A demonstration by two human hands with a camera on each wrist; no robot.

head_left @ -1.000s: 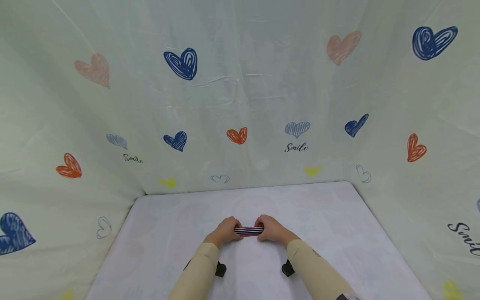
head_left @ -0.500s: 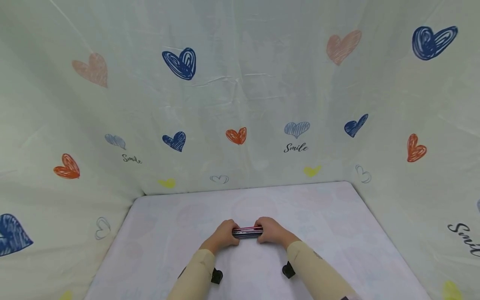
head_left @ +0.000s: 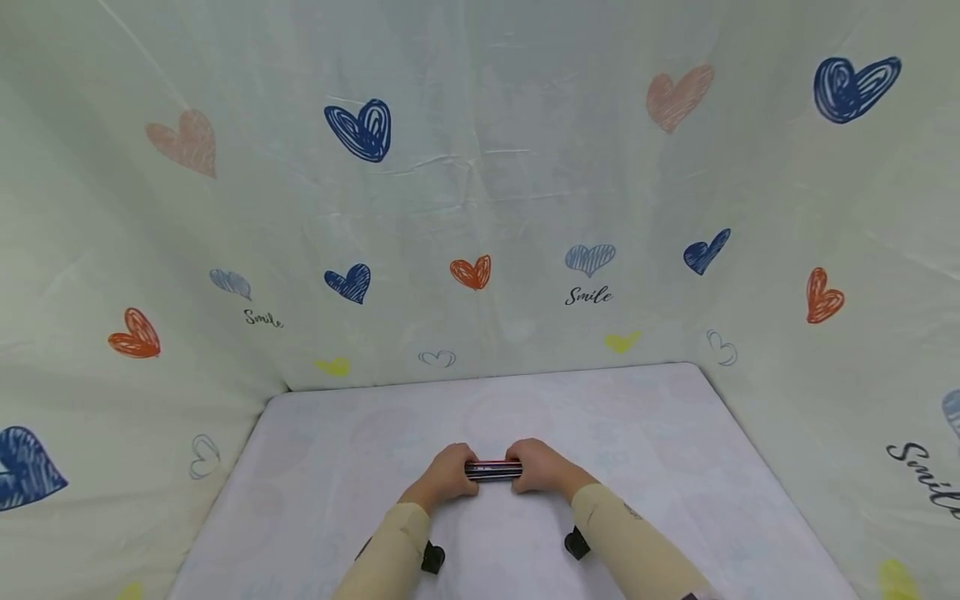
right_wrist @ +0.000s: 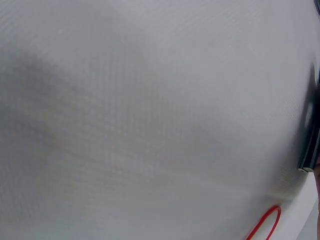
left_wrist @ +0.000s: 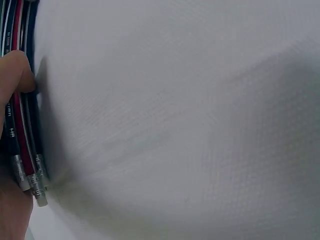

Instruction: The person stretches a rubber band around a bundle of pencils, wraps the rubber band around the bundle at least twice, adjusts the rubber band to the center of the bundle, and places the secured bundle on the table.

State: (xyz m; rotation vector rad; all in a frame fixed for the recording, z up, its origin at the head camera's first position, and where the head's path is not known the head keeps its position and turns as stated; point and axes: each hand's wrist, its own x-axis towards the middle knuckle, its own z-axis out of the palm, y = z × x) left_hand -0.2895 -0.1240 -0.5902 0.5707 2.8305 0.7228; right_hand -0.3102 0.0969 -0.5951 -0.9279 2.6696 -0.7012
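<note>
Pencils [left_wrist: 20, 120], slim and metal-ferruled, bundled between fingers [left_wrist: 16, 72]

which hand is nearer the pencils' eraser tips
Left: the left hand grips the pencils beside their eraser tips; the right hand holds the opposite end.

Heart-printed sheeting [head_left: 525, 333] on three sides of a pale table [head_left: 630, 433] suggests a booth [head_left: 780, 183].

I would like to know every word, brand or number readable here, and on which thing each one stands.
"Smile": on the heart-print backdrop, left of centre.
"Smile": on the backdrop, right of centre.
"Smil": on the backdrop, right edge, ending cut off.
Pencils: small pale printing, too blurred to read surely.
</note>
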